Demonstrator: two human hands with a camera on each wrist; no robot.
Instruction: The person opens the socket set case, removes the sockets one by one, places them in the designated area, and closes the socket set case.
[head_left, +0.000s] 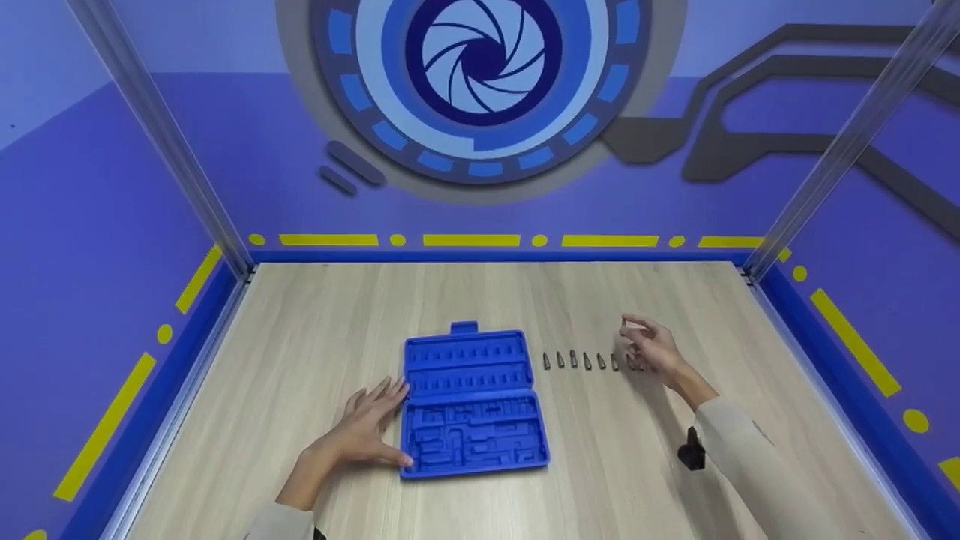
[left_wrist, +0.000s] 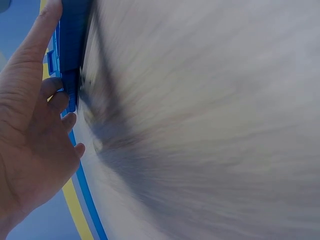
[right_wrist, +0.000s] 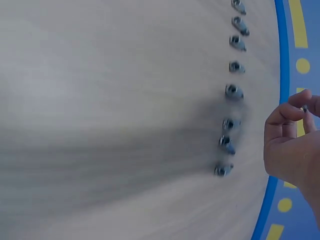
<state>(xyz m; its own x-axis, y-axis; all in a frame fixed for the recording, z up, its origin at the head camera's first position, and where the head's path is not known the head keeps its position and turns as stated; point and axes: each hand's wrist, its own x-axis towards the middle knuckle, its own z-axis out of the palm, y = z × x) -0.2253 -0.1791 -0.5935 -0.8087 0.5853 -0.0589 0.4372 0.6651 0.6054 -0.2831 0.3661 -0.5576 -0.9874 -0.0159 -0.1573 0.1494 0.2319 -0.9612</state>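
A blue plastic bit case (head_left: 474,391) lies spread open on the table, both moulded halves facing up. My left hand (head_left: 367,429) rests along its left side, the thumb on the lower left corner and the loosely stretched fingers near the hinge. In the left wrist view, the thumb lies against the case's edge (left_wrist: 75,35). Further right, my right hand (head_left: 654,346) is raised above the table and pinches a small dark screwdriver bit (head_left: 623,322) between thumb and forefinger. Below it, several screwdriver bits (head_left: 587,361) lie in a row; the hand partly covers the row's right end.
The wooden table (head_left: 360,307) is bounded by a blue back wall (head_left: 480,217) and side walls with yellow markings. Metal posts (head_left: 180,157) stand at the back corners. A latch tab (head_left: 464,327) sticks out from the case's far edge.
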